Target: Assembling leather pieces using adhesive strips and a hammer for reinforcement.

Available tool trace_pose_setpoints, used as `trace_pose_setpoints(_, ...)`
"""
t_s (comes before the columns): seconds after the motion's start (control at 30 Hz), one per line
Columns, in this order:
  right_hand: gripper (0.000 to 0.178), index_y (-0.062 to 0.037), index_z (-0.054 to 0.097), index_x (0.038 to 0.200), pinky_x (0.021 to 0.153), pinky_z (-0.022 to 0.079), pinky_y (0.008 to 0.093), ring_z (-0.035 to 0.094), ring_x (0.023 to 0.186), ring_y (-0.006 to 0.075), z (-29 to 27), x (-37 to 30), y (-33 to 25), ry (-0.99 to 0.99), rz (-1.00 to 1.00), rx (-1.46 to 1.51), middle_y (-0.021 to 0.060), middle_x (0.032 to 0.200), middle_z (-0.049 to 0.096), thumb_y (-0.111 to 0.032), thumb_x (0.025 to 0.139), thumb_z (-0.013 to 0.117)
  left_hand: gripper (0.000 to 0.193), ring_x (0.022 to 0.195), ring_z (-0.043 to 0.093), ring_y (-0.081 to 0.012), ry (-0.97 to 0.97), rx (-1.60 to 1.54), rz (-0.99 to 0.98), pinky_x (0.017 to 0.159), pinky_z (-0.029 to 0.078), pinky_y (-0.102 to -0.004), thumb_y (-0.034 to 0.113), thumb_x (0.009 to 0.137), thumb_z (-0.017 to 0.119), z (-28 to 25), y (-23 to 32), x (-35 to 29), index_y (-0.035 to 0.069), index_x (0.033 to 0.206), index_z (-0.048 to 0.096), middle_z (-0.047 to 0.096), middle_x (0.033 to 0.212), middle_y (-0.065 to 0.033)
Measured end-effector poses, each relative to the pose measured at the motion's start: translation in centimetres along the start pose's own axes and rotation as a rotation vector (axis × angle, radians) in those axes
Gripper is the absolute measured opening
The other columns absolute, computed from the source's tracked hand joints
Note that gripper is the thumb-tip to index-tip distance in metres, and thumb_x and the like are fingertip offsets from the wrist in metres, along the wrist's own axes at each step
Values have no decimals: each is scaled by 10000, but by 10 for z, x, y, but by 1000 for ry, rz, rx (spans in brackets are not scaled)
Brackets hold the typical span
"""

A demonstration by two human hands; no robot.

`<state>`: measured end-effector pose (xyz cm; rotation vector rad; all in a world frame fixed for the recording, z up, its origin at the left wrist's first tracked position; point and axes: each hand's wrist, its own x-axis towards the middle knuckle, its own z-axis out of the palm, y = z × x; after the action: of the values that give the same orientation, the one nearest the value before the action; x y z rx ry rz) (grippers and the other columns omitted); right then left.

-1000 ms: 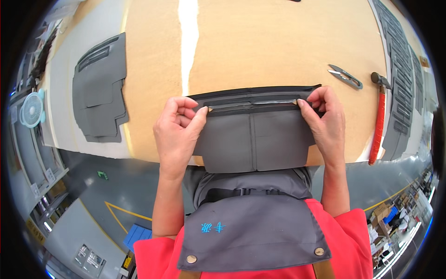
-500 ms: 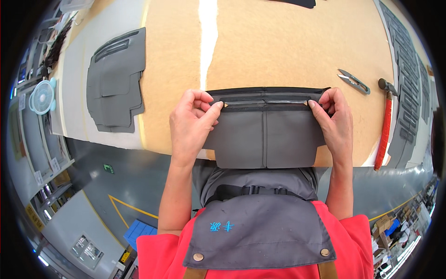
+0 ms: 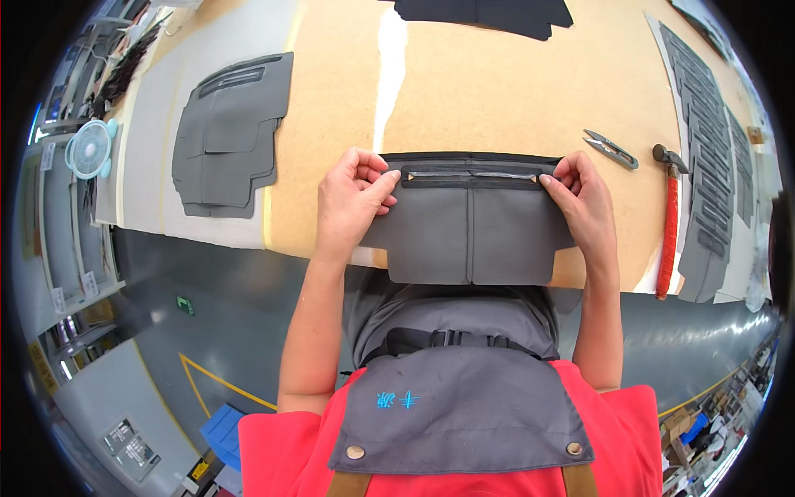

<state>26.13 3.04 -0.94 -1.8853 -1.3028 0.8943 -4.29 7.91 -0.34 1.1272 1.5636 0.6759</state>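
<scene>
I hold a flat grey fabric panel with a zip slot point(image 3: 470, 228) at the near edge of the tan wooden desk point(image 3: 497, 91). My left hand point(image 3: 352, 199) pinches its left top corner and my right hand point(image 3: 584, 203) the right one. The slot's long axis runs straight between my hands, level, neither nearer.

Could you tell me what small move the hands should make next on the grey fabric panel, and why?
Probably press the dark top strip flat along its length: the left hand and right hand pinch only the two ends of the grey fabric panel, whose lower part overhangs the table's edge, so the middle lies unheld.
</scene>
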Motion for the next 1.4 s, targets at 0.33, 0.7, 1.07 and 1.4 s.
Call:
trace_pose_setpoints(0.33, 165, -49, 603, 957, 628, 424, 235, 462, 698, 60, -5, 2, 7, -79, -26, 103, -45, 756, 504, -118, 895, 739, 260, 647, 632, -53, -119, -26, 33, 564, 531, -198, 112, 879, 819, -10, -4, 5, 32, 1048, 638, 615, 796, 14)
trace_pose_setpoints(0.7, 199, -49, 603, 950, 626, 419, 253, 457, 689, 83, -5, 2, 8, -81, 2, 41, -32, 740, 482, -134, 868, 763, 246, 634, 636, -76, -107, 72, -19, 539, 520, -206, 107, 865, 817, -7, 4, 7, 28, 1006, 632, 614, 778, -5)
trace_pose_setpoints(1.07, 220, -50, 596, 949, 617, 416, 254, 453, 687, 85, -6, 5, 7, -96, 1, 31, -26, 741, 478, -142, 866, 778, 177, 655, 661, -86, -177, 32, -64, 544, 527, -221, 77, 888, 771, -12, 7, 14, 41, 992, 633, 628, 791, -2)
trace_pose_setpoints(1.4, 267, -53, 643, 1032, 908, 449, 395, 618, 983, 256, 48, 31, -49, -104, -736, -290, 79, 975, 660, -229, 885, 780, 219, 696, 699, -105, -134, -81, 11, 563, 552, -232, 176, 953, 735, -12, -2, 6, 28, 1092, 655, 664, 866, -26)
